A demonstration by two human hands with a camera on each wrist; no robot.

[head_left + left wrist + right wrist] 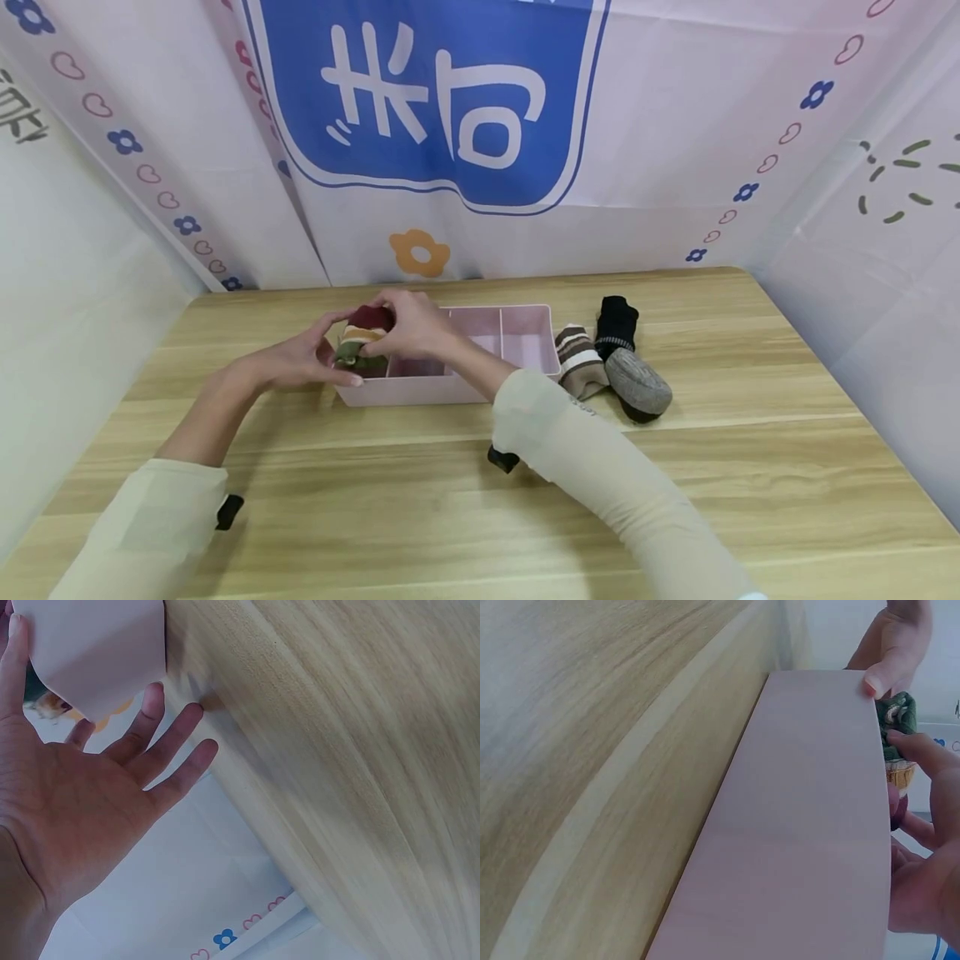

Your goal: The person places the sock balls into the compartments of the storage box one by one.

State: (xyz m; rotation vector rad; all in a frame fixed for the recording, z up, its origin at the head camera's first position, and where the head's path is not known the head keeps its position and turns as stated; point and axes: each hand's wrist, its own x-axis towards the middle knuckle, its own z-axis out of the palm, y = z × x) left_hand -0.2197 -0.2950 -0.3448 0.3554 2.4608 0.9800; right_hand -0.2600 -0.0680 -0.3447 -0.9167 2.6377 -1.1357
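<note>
A pink divided box (420,390) stands on the table, its leftmost compartment between the two hands. My right hand (420,327) pinches a folded striped sock (360,335), green, yellow, white and maroon, at that compartment. In the right wrist view the green end of the sock (897,712) shows just past the box wall (802,802). My left hand (303,357) is at the box's left end, thumb touching the front rim. The left wrist view shows the fingers (176,742) of that hand spread and loosely extended beside the box's end. How deep the sock sits is hidden.
Right of the box lie a brown-and-white striped sock (579,363), a black sock (617,321) and a grey sock (637,382) with a black part. The wooden table (360,517) meets a printed cloth backdrop (645,225) at the back.
</note>
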